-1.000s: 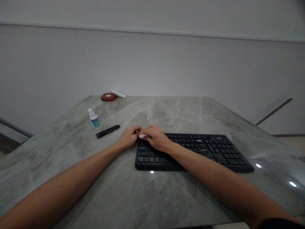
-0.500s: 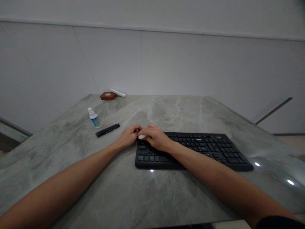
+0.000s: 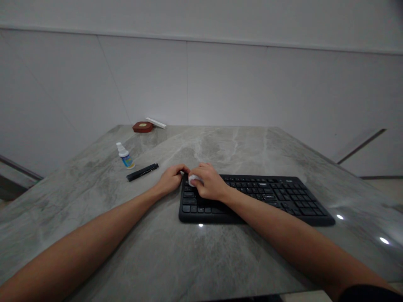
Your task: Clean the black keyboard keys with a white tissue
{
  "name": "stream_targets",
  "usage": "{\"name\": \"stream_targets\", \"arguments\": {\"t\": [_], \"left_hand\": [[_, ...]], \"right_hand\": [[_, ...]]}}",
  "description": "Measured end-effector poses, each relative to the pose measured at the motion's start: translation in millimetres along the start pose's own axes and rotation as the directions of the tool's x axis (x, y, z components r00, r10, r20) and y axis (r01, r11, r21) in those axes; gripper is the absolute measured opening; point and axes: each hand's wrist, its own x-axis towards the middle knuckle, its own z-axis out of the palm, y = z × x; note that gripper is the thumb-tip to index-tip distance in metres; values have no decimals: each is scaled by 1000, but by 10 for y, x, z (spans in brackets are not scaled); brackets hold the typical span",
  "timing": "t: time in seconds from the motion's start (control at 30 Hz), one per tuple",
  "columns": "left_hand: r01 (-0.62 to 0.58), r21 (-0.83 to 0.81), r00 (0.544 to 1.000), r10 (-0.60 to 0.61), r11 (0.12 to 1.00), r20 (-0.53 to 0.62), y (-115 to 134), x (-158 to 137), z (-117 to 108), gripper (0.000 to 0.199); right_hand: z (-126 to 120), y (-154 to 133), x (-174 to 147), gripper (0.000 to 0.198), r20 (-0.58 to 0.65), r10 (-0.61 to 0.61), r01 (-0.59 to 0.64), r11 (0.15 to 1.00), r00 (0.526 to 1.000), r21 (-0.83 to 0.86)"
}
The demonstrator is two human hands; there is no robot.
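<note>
A black keyboard [image 3: 277,195] lies flat on the grey marbled table [image 3: 176,260]. Over its upper left keys, my right hand [image 3: 209,182] is closed around a crumpled white wipe [image 3: 194,179], which is pressed on or just above the keys; exact contact is hidden. My left hand [image 3: 171,178] rests at the keyboard's upper left corner, thumb and forefinger closed on its edge. Left of that hand lies a black pen-like tool [image 3: 142,172], perhaps a brush. A small white spray bottle [image 3: 125,155] with a blue and yellow label stands behind the tool.
At the table's far left edge sits a reddish-brown case [image 3: 142,127], with a thin white strip [image 3: 156,123] leaning on it. A pale wall [image 3: 220,84] rises behind the table.
My right hand with the wipe has shifted slightly right, away from my left fingers, and more of the wipe shows. My left hand has stayed at the keyboard's corner.
</note>
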Motion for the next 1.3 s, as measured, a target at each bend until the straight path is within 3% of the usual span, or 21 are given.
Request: {"name": "stream_targets", "arguments": {"t": [0.13, 0.37, 0.57, 0.87, 1.1, 1.3], "left_hand": [[32, -9, 999, -32, 999, -28, 9, -9, 6, 37], [45, 21, 999, -44, 999, -23, 25, 8, 18, 22], [43, 65, 999, -43, 997, 2, 30, 3, 10, 19], [39, 72, 999, -40, 997, 17, 15, 4, 13, 20], [42, 72, 999, -43, 997, 19, 56, -8, 7, 23], [44, 64, 999, -45, 997, 19, 74, -8, 6, 24]], "right_hand": [[-5, 21, -3, 13, -16, 71, -71, 996, 997, -51], [-1, 37, 3, 10, -35, 194, -195, 980, 980, -38], [3, 47, 13, 10, -35, 231, -233, 972, 972, -37], [-1, 62, 8, 10, -11, 186, -186, 982, 982, 21], [6, 42, -14, 11, 30, 41, -43, 997, 999, 59], [1, 29, -9, 14, 23, 30, -32, 998, 999, 53]]}}
